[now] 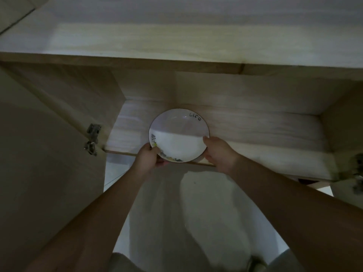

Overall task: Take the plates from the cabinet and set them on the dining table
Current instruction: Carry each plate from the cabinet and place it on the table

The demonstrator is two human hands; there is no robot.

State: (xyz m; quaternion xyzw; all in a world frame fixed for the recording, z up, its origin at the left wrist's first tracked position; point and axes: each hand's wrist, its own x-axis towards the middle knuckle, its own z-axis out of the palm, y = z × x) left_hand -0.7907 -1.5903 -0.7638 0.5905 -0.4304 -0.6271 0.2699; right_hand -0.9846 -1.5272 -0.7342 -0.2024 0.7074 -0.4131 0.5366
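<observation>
A white plate (177,134) with a dark rim, the word "Life" and a small printed picture sits at the front edge of the lower shelf of an open wooden cabinet (255,132). My left hand (148,159) grips its left rim, thumb on top and fingers underneath. Over at the plate's right rim my right hand (220,154) holds on, its thumb on the edge. The plate's near part juts out past the shelf edge. I see no other plate on the shelf.
The left cabinet door (45,163) stands open with two metal hinges (92,139). Another hinge (358,173) shows at the right edge. The cabinet top (176,36) overhangs the shelf. Pale floor (176,213) lies below my arms.
</observation>
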